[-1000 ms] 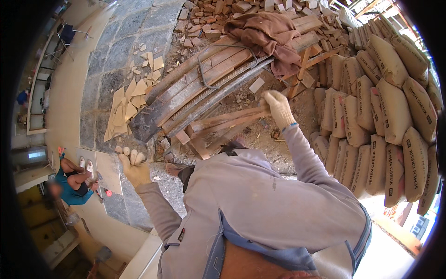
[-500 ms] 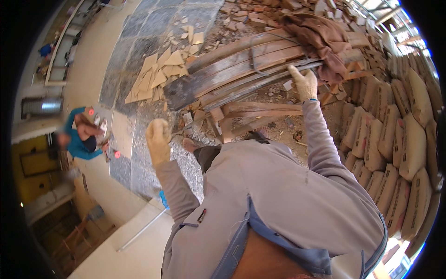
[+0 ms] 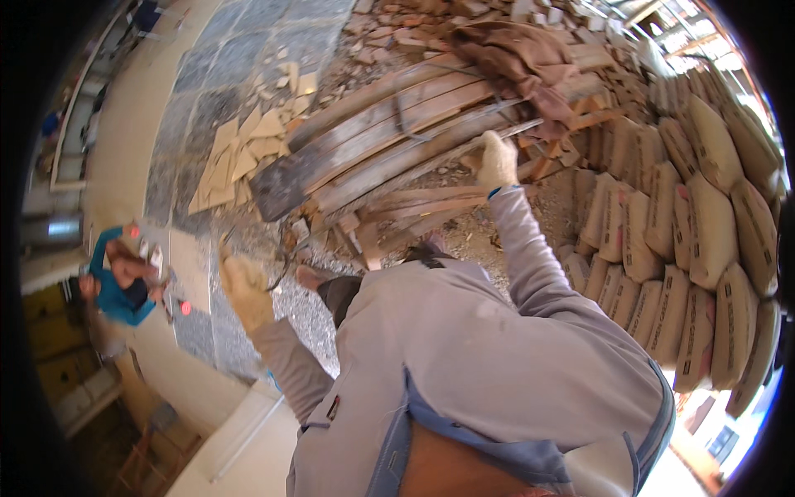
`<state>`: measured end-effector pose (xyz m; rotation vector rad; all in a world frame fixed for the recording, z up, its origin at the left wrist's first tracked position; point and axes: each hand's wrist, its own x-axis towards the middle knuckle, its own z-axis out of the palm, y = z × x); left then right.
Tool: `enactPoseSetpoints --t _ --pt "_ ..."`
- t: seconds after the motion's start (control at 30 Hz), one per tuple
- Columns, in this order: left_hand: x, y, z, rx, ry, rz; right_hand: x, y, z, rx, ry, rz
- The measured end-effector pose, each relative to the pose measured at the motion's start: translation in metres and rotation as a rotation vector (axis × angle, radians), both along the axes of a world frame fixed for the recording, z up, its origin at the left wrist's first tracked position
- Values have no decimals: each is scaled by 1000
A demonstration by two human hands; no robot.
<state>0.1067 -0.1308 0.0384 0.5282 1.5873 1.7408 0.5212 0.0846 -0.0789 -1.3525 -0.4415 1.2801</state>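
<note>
My right hand point(image 3: 498, 161), in a pale knit work glove, is at the near edge of a low bench of weathered planks point(image 3: 397, 131). Its fingers are curled around a thin bar point(image 3: 414, 174) that runs along that edge. On the left, my left hand point(image 3: 245, 288), in a matching glove, hangs over the rubble-strewn ground, apart from the bench. Motion smears its fingers, and a thin dark curved piece shows beside it; I cannot tell whether it is held. A brown cloth point(image 3: 517, 62) drapes over the bench's far right end. A bent thin rod point(image 3: 402, 116) lies across the planks.
Stacked cement sacks point(image 3: 712, 215) stand on the right. Broken pale tile pieces point(image 3: 240, 153) lie left of the bench, with a brick heap point(image 3: 389, 37) behind. A person in a teal top point(image 3: 124, 273) sits on the far left. My bare feet are below the bench.
The view has shifted, so the bench and sacks sit farther left in the picture. My left hand has dropped slightly toward me and its fist has blurred. My right hand stays at the bench edge.
</note>
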Motion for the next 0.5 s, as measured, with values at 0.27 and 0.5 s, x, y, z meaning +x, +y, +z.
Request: enactPoseSetpoints --t 0.27,0.5 --pt "-15 23 17 115 -95 -180 -24 -41 61 194 758 -99" --pt "-22 63 29 213 -342 -266 -14 -44 122 293 551 98"
